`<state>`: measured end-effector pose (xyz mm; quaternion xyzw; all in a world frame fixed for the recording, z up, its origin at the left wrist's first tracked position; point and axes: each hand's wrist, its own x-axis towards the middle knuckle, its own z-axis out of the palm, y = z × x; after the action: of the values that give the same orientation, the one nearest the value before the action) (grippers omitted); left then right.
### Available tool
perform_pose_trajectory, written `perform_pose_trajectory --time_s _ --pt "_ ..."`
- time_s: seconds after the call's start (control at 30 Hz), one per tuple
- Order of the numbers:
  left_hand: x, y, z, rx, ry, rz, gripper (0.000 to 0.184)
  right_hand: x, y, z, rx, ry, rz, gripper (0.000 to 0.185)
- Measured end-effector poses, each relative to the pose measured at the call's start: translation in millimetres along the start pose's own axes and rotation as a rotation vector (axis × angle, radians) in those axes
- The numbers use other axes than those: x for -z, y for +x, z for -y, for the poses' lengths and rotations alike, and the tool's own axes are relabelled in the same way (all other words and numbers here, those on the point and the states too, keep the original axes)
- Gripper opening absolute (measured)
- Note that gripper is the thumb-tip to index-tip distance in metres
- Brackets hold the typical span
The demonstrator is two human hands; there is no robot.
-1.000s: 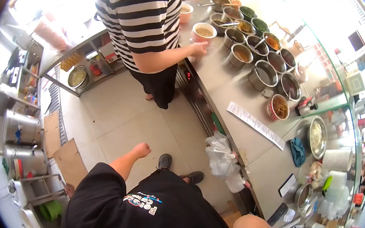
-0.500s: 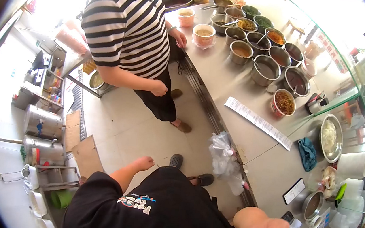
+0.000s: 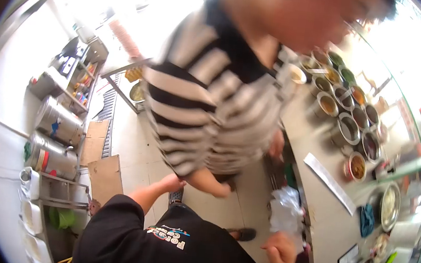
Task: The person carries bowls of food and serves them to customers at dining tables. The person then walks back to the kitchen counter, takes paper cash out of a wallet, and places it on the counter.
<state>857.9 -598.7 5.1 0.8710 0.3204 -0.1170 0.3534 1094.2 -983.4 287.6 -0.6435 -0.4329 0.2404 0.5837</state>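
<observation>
My left hand (image 3: 172,183) is closed at the lower middle, beside the elbow of a person in a striped shirt (image 3: 187,108); what it holds, if anything, is too small to name. Lower right, my right hand (image 3: 280,251) has its fingers curled, near the counter's edge and just below a clear plastic bag (image 3: 285,210). No object shows in that hand. The other person stands close in front, blurred by motion, between me and the counter's far end.
On the steel counter (image 3: 312,195) to the right lie a long paper strip (image 3: 329,183), several metal pots, a red-rimmed bowl (image 3: 356,167) and a blue cloth (image 3: 366,220). Cardboard (image 3: 105,178) covers floor at left, beside large steel drums (image 3: 52,155).
The person in stripes has come much closer and now hides part of the counter. My right hand has drawn inward from the counter. The view has shifted, moving the counter rightward.
</observation>
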Motion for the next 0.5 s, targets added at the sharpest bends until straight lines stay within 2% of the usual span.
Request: perform_pose_trajectory --time_s 0.03,0.1,0.13,0.17,0.2,0.23,0.27,0.33,0.4,0.5 --pt "-25 12 56 -0.081 0.000 -0.029 0.031 -34 -4 -29 -0.198 -0.070 -0.001 0.020" --pt "-11 14 106 -0.060 0.025 0.014 0.032 -104 -34 -110 -0.515 -0.289 0.051 0.019" --pt "25 -10 98 0.042 0.048 0.087 0.032 -141 -38 -147 -0.636 -0.434 0.107 0.020" --pt "53 -21 106 0.006 0.067 0.210 0.035 -175 -19 -161 -0.641 -0.435 0.094 0.020" --pt "63 -28 129 0.004 0.045 0.240 0.035 -198 -18 -160 -0.682 -0.542 0.220 0.020" --pt "75 -36 152 0.092 0.099 0.307 0.036 -215 -20 -156 -0.722 -0.648 0.363 0.021" --pt "92 -36 169 0.172 0.180 0.352 0.037 -233 -11 -159 -0.756 -0.620 0.379 0.032" --pt "120 -46 193 0.183 0.056 0.178 0.036 -269 13 -161 -0.648 -0.557 0.317 0.028" --pt "152 -45 201 0.156 -0.092 0.090 0.035 -297 56 -143 -0.468 -0.542 0.282 0.018" --pt "172 -19 221 0.130 -0.079 0.051 0.035 -330 100 -137 -0.527 -0.472 0.255 0.020"
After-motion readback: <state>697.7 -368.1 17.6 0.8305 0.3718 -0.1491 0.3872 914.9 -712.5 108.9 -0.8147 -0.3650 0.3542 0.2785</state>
